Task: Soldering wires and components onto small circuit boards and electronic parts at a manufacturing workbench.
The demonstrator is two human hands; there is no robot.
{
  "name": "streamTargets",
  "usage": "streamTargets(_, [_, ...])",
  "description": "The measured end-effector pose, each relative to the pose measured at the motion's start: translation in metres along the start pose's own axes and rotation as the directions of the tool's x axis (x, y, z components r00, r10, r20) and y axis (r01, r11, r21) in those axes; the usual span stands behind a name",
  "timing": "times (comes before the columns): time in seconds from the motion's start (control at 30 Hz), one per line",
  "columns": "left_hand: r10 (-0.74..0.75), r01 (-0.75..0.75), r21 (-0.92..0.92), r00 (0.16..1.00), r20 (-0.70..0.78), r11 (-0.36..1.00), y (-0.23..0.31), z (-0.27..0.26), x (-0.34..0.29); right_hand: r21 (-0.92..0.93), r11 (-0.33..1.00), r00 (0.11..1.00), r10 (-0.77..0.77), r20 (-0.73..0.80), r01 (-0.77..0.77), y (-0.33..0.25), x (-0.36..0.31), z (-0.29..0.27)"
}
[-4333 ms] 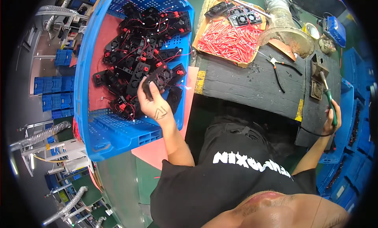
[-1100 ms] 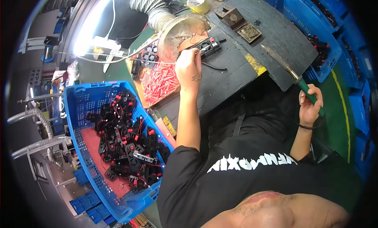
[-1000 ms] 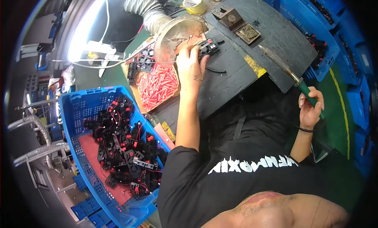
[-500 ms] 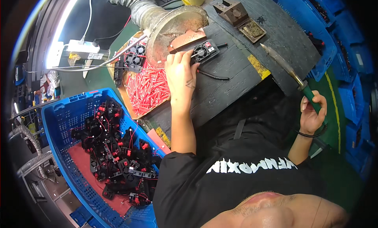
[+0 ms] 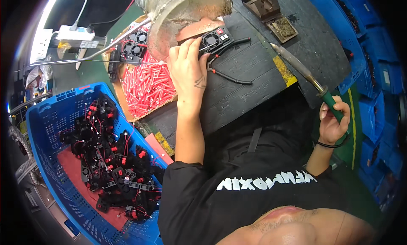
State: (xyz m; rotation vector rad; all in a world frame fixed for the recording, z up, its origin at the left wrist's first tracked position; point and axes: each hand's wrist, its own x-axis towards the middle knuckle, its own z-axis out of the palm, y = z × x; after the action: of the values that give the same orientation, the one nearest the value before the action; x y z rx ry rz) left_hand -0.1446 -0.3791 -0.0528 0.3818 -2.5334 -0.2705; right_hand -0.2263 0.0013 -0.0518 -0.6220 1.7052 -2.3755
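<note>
My left hand (image 5: 187,69) pinches a thin silvery wire (image 5: 208,47), which looks like solder and crosses a small black fan (image 5: 212,38). The fan sits in a black housing with red and white parts at one end, and my fingertips are at its left side. Pliers with black handles (image 5: 231,78) lie open on the bench beside and partly under the housing. In my right hand (image 5: 335,120) is a soldering iron (image 5: 303,71), held by its green handle. Its tip points toward the bench, right of the pliers and apart from the fan.
A fume hood (image 5: 167,20) rises behind my left hand. Left of it, a cardboard box holds many red, white-ended pieces (image 5: 146,88), with more fans (image 5: 135,46) behind. A blue basket (image 5: 40,130) holds fan assemblies. The iron stand (image 5: 265,7) has a sponge tray (image 5: 283,29).
The view has shifted and come nearer the bench. The soldering iron has moved a little left relative to the bench. Both hands keep their grips.
</note>
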Motion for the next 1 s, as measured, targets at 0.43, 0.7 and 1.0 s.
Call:
streamTargets(0.43, [0.055,-0.067,-0.123,0.994,-0.098,0.99,0.002,0.002,-0.004,-0.088,0.995,0.999,0.04,0.031,-0.037,0.016,0.012,0.016])
streamTargets(0.7, [0.07,-0.105,-0.211,0.983,-0.168,0.972,0.0,0.006,-0.007,-0.183,0.982,0.986,-0.011,0.166,0.042,0.011,0.047,0.028])
streamTargets(1.0, [0.114,-0.133,-0.117,0.98,-0.161,0.984,0.005,0.017,-0.011,-0.223,0.963,0.943,-0.074,0.326,0.153,0.015,0.076,0.039])
